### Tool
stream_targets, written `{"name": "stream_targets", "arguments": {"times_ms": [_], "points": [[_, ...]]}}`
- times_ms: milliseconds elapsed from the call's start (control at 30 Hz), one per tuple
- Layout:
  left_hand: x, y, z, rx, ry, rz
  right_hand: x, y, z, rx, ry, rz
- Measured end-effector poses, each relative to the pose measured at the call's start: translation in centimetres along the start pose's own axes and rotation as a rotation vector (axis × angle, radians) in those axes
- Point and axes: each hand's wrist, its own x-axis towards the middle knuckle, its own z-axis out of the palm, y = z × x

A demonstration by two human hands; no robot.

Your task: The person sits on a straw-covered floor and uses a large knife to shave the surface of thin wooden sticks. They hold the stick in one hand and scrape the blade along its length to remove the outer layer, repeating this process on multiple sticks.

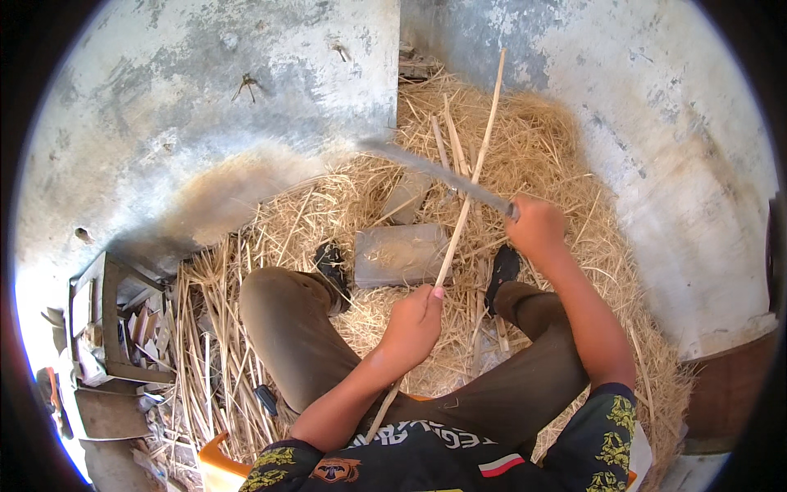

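Note:
My left hand (412,328) is closed around a long, pale bamboo strip (453,244), its thumb lying along it. The strip slants from my lap up and away to the far right, its far end free in the air. In my closed right hand (537,230) is the handle of a machete (434,170). Its long grey blade, slightly blurred, points to the far left and crosses the strip beyond my left hand; whether it touches cannot be made out. Below them, between my feet, a grey block (402,256) lies with shavings on its top.
Curly shavings (541,143) cover the floor around my legs. Several split strips (193,353) lie at my left, beside a wooden frame (109,328) holding scraps. Worn walls (270,90) meet in front of me. Part of an orange seat (217,459) shows beneath me.

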Motion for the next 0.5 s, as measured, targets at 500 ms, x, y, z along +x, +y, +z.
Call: {"name": "stream_targets", "arguments": {"times_ms": [500], "points": [[-0.3,-0.4,0.7,-0.062,-0.042,0.035,0.3,1.8,-0.5,0.093,0.025,0.065]]}}
